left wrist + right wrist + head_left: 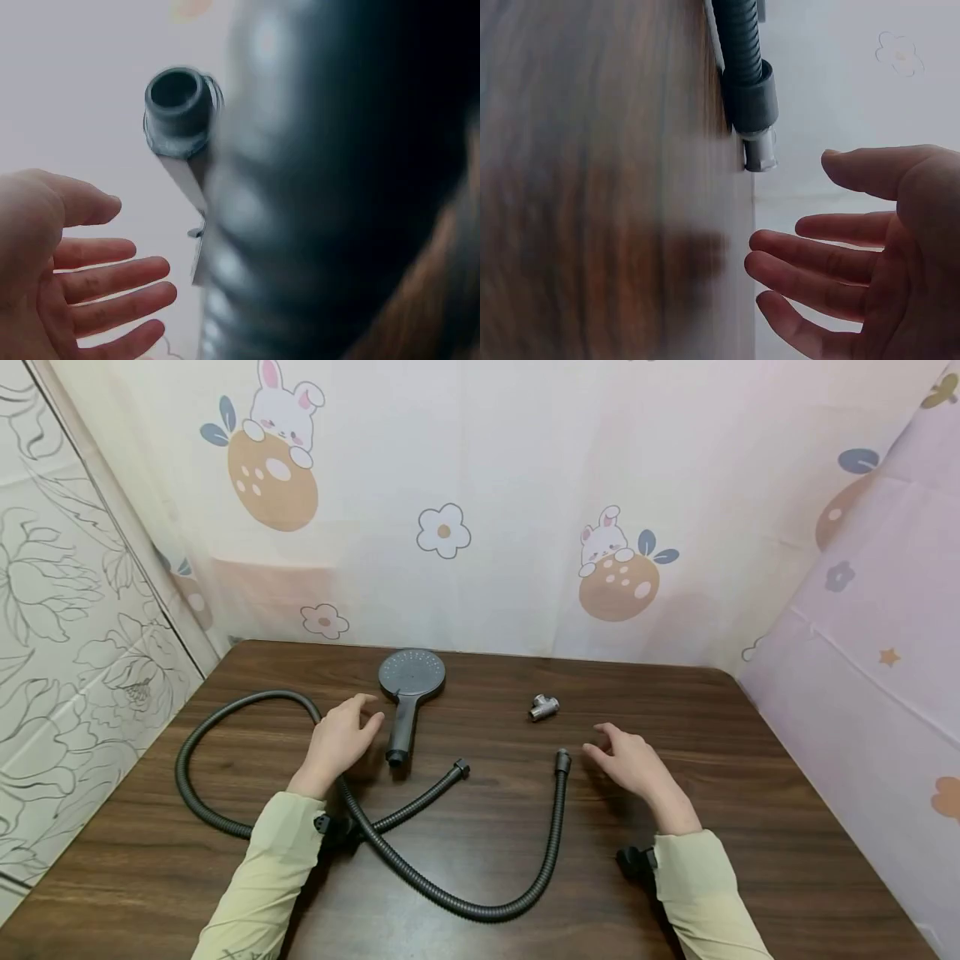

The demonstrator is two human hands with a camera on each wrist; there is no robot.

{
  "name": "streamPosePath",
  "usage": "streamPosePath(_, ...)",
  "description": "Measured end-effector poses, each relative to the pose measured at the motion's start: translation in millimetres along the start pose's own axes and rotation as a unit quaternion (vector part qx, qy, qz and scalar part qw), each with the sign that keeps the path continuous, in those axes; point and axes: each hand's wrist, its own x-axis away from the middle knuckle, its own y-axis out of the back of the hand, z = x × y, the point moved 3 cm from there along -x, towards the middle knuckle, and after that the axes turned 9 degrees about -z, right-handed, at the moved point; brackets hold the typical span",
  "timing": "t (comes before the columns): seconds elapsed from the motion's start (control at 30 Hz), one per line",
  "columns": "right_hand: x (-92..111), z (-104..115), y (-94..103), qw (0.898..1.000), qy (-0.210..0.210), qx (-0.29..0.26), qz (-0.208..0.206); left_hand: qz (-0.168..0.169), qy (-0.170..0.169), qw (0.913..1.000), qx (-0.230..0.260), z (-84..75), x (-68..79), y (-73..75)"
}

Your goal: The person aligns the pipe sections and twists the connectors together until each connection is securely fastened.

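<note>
A dark grey shower head [412, 675] lies face up near the back of the table, its threaded handle end pointing toward me. Just left of its handle hovers my left hand [341, 739], fingers spread and holding nothing; the left wrist view shows the open handle end [178, 109] beyond the fingers. A dark ribbed shower hose [457, 906] loops across the table and passes under my left wrist. My right hand [630, 766], also holding nothing, is to the right of one hose end [562, 762]. Behind that end lies a small chrome tee fitting [543, 707].
The brown wooden table [750, 760] meets a printed curtain [510, 468] at its back edge. The other hose end [461, 768] rests mid-table, in front of the shower head. A floral panel [67, 568] stands to the left, pinkish fabric [877, 635] to the right.
</note>
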Motion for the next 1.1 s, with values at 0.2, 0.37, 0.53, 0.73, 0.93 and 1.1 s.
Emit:
streamPosePath(0.2,-1.6,3.5,-4.7,1.0,-0.009,-0.013,0.011,0.014,0.075,0.9936,0.083,0.9,0.6,-7.9)
streamPosePath(0.37,-1.3,4.2,-9.3,0.998,-0.038,-0.046,0.026,0.027,0.112,0.9862,0.119,1.0,1.2,-12.7)
streamPosePath(0.53,1.3,6.3,-13.0,0.994,-0.059,-0.08,0.044,0.045,0.139,0.9736,0.176,-2.2,2.7,-17.1)
streamPosePath(0.73,1.9,12.1,-16.9,0.992,-0.068,-0.097,0.043,0.061,0.165,0.9594,0.221,-5.5,4.0,-22.7)
streamPosePath(0.93,2.1,16.1,-21.2,0.99,-0.072,-0.104,0.056,0.076,0.173,0.9584,0.214,-7.0,3.8,-27.5)
streamPosePath(1.1,1.6,18.8,-24.5,0.99,-0.073,-0.105,0.065,0.094,0.186,0.9496,0.234,-8.2,3.5,-33.5)
